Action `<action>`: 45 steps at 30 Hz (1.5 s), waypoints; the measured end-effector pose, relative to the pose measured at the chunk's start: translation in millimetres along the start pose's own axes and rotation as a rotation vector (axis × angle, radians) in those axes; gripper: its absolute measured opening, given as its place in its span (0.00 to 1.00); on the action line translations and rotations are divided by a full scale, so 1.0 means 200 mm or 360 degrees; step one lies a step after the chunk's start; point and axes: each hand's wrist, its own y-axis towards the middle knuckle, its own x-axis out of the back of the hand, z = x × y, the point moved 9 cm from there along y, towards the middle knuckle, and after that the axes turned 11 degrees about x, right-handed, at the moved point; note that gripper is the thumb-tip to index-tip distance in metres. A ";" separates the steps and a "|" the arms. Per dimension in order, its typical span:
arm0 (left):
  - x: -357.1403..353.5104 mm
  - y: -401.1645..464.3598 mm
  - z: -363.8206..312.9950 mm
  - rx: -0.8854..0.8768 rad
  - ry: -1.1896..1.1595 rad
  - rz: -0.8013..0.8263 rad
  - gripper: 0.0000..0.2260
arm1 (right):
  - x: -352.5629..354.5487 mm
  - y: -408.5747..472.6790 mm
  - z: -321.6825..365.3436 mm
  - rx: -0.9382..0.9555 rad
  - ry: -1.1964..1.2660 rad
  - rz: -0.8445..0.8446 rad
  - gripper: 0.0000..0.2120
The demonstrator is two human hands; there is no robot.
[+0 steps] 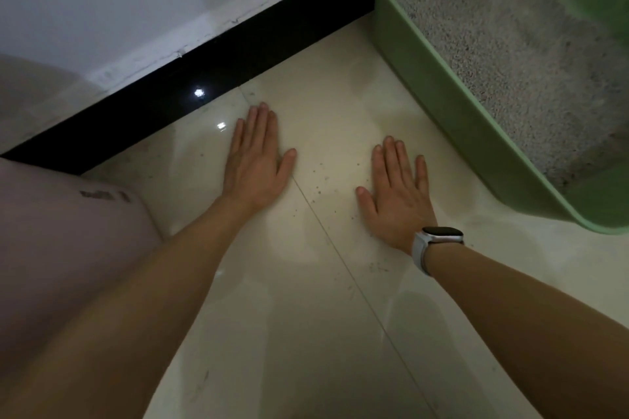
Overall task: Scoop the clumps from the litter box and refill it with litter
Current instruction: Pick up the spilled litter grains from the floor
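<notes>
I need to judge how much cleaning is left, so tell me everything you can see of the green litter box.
The litter box is pale green, smooth plastic by its look, with tall walls and rounded corners. It sits on the tiled floor by the dark baseboard, holding grey granular litter. Neither hand touches it.

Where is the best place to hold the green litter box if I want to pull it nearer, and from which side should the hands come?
Probably the rolled rim of the green litter box, along its near long wall. Come from the left, where the right hand lies flat on the floor beside it; the smooth, sloping wall offers little to grip.
</notes>
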 end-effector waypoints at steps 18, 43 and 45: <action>0.08 -0.23 0.16 0.0298 -0.0154 -0.0309 0.26 | 0.01 -0.01 0.01 0.0014 -0.0031 0.0045 0.37; -0.03 -0.49 -0.21 -0.0164 -0.0446 -0.0080 0.26 | 0.03 0.02 0.05 0.0236 0.0014 0.0079 0.32; -0.02 -0.48 -0.08 0.0033 -0.0446 -0.0127 0.27 | 0.03 0.06 0.11 0.0335 0.0022 0.0103 0.32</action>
